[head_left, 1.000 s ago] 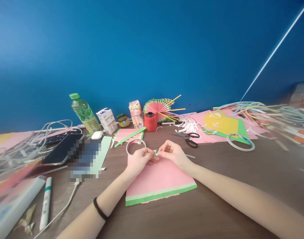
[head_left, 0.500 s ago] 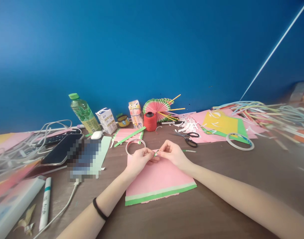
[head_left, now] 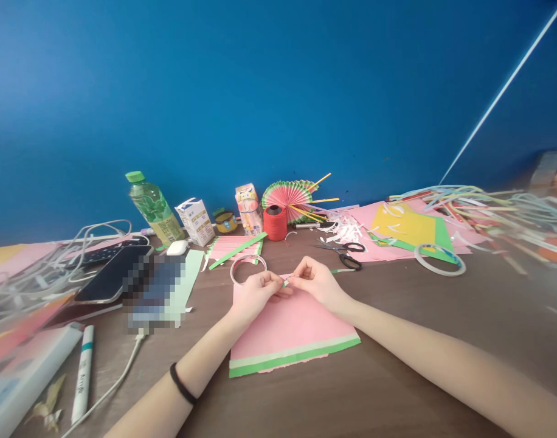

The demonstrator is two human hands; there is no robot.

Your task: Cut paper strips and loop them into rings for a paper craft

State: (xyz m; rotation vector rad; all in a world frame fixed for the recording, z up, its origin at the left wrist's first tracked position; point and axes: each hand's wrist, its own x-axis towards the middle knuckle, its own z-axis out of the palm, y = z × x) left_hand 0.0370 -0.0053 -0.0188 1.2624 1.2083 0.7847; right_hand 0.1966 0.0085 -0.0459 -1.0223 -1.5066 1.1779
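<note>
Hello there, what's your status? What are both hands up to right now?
Left hand and right hand pinch a small green strip between fingertips. Pink sheet lies beneath. Tape ring just behind; nothing blocking.

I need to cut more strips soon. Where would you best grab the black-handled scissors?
Probably by the black handle loops, coming from the right and above: the scissors lie flat on the table with loops toward the right and blades pointing left toward the paper scraps.
</note>
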